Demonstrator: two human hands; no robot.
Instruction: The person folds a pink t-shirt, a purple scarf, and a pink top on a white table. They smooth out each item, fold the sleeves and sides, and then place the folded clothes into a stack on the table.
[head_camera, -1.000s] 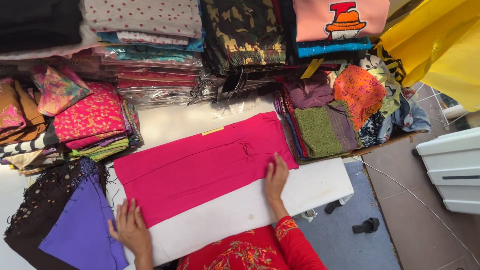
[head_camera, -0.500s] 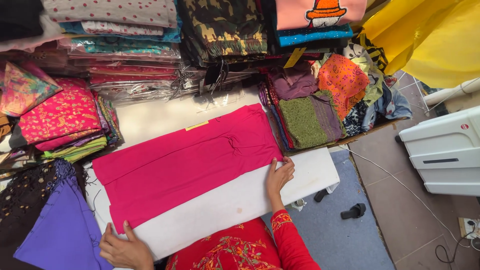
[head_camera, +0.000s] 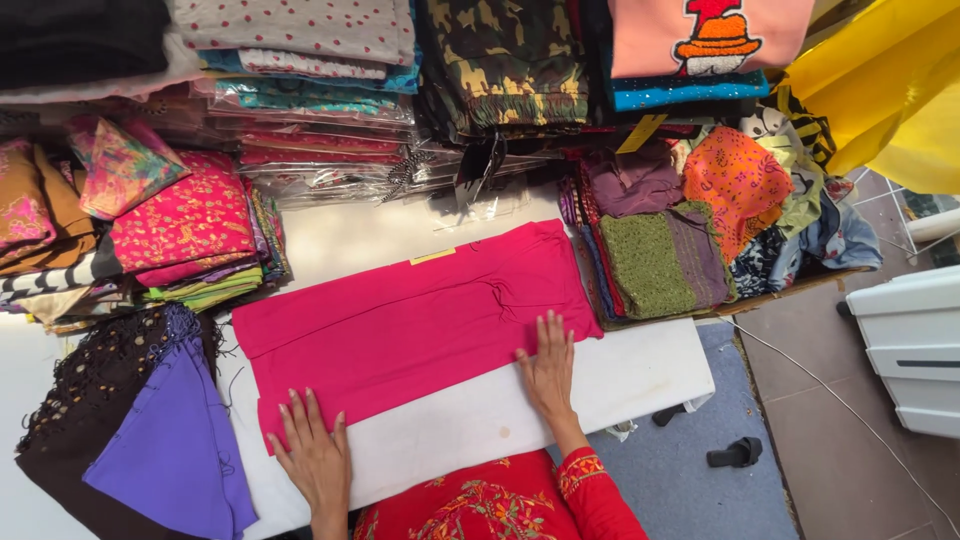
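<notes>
Both hands are now lying further up on the pink cloth (head_camera: 410, 320) than half a second ago: the left hand (head_camera: 315, 455), which was at the low left edge of the table (head_camera: 650, 370), is now sitting on the cloth's near left corner, and the right hand (head_camera: 548, 365) is resting nearer the cloth's right end.

Fingers of both hands are lying flat and spread, pressing on the cloth and grasping nothing. A red embroidered sleeve (head_camera: 590, 490) is covering the right wrist.

Pink cloth is lying folded flat across the middle of the white table, a little tilted, with its right end higher in the picture. A small yellow tag (head_camera: 432, 257) is showing at its far edge.

To the left, a purple cloth (head_camera: 175, 450) is lying over a dark lace piece (head_camera: 90, 400), just beside the pink cloth. Behind these, a stack of patterned fabrics (head_camera: 180, 225) is standing. At the far side, packed garments in clear bags (head_camera: 320, 140) are piled. To the right, a box of mixed fabrics (head_camera: 680, 230) is touching the table edge, with a green piece (head_camera: 645, 262) on top.
</notes>
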